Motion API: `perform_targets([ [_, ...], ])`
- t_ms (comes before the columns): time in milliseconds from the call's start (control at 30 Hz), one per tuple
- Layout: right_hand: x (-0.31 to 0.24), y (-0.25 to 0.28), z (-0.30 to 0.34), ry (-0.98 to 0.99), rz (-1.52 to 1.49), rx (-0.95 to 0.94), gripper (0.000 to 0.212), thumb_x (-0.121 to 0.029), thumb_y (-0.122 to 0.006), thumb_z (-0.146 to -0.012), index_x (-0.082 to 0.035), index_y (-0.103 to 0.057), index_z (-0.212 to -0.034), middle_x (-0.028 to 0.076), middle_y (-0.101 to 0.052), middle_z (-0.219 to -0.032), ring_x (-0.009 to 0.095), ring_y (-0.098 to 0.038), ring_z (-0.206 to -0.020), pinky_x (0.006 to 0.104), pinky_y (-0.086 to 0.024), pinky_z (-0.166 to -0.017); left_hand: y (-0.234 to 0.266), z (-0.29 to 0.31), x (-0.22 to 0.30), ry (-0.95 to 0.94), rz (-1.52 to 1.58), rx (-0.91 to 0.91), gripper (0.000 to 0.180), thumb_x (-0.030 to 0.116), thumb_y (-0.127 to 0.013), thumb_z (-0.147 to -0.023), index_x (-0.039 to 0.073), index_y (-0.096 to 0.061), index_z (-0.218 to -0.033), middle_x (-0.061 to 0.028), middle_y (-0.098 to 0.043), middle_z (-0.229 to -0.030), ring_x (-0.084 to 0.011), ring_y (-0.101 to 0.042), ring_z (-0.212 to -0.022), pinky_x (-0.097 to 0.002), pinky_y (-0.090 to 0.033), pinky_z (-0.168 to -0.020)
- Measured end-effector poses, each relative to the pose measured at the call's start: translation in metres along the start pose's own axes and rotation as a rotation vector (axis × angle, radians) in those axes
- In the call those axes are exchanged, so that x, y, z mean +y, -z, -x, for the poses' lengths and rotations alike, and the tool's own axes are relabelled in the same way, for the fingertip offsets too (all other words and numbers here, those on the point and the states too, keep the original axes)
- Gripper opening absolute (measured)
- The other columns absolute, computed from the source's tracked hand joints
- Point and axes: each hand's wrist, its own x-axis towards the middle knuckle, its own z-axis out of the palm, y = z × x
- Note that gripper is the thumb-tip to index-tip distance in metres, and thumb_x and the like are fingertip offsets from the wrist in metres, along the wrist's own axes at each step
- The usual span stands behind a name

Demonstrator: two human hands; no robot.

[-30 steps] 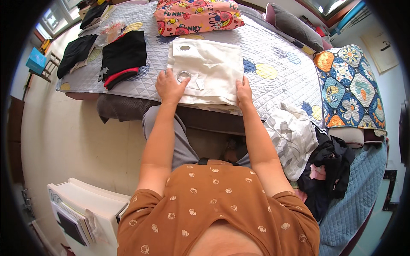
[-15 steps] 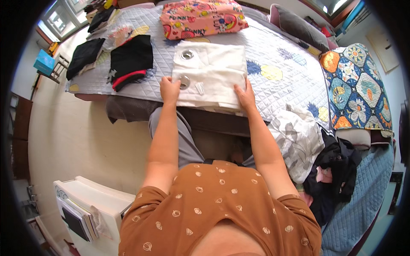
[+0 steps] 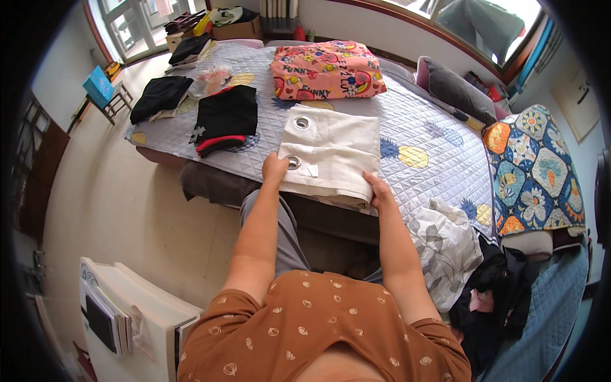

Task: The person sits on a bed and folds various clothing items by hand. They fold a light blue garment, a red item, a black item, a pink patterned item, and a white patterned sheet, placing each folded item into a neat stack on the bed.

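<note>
**Both hands on the folded curtain**

A folded white curtain (image 3: 331,156) with metal eyelets lies at the near edge of the bed (image 3: 433,159). The left hand (image 3: 275,169) rests on its near left corner and the right hand (image 3: 378,191) grips its near right corner; fingers are together, partly hidden. Far left lies a black garment (image 3: 226,118); beyond, a pink one (image 3: 326,69).

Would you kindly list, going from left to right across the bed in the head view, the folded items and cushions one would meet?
Black folded garment → black garment with red trim → white folded curtain with metal eyelets, held by the left hand and right hand → grey pillow → colourful patterned cushion.
</note>
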Motion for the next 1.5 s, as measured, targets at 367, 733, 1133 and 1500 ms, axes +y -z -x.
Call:
perform_targets([
  [367, 0.013, 0.027, -0.032, 0.015, 0.169, 0.156, 0.040, -0.002, -0.066, -0.085, 0.009, -0.054, -0.121, 0.019, -0.068, -0.101, 0.033, -0.069, -0.078, 0.0480, -0.060, -0.071, 0.006, 0.011, -0.002, 0.026, 0.168, -0.174, 0.068, 0.035, -0.081, -0.060, -0.009, -0.064, -0.108, -0.0296, -0.067, -0.111, -0.0390, -0.067, -0.104, -0.0425, -0.053, -0.089],
  [733, 0.027, -0.033, 0.074, -0.092, -0.130, -0.164, 0.059, -0.019, -0.070, -0.089, 0.001, -0.046, -0.138, 0.019, -0.061, -0.128, 0.036, -0.062, -0.115, 0.0501, -0.053, -0.098, 0.055, 0.067, -0.052, 0.037, 0.429, -0.297, 0.057, 0.022, -0.079, -0.066, -0.006, -0.065, -0.113, -0.0210, -0.069, -0.108, -0.0294, -0.068, -0.096, -0.0380, -0.054, -0.082],
  [1133, 0.083, -0.051, 0.089, -0.111, 0.051, -0.071, 0.053, -0.005, -0.060, -0.088, 0.002, -0.044, -0.138, 0.021, -0.061, -0.125, 0.038, -0.063, -0.111, 0.0537, -0.053, -0.097, 0.056, 0.099, -0.081, 0.096, 0.813, -0.375, 0.061, 0.009, -0.080, -0.062, -0.008, -0.061, -0.117, -0.0179, -0.069, -0.107, -0.0271, -0.067, -0.096, -0.0362, -0.053, -0.085],
  [1500, 0.073, -0.059, 0.086, 0.017, -0.006, -0.061, 0.054, -0.014, -0.066, -0.088, -0.001, -0.048, -0.137, 0.019, -0.063, -0.123, 0.038, -0.064, -0.110, 0.0527, -0.053, -0.096, 0.050, 0.079, -0.083, 0.014, 0.679, -0.380, 0.081, 0.031, -0.093, -0.057, -0.012, -0.059, -0.117, -0.0222, -0.067, -0.114, -0.0296, -0.067, -0.101, -0.0368, -0.053, -0.087],
])
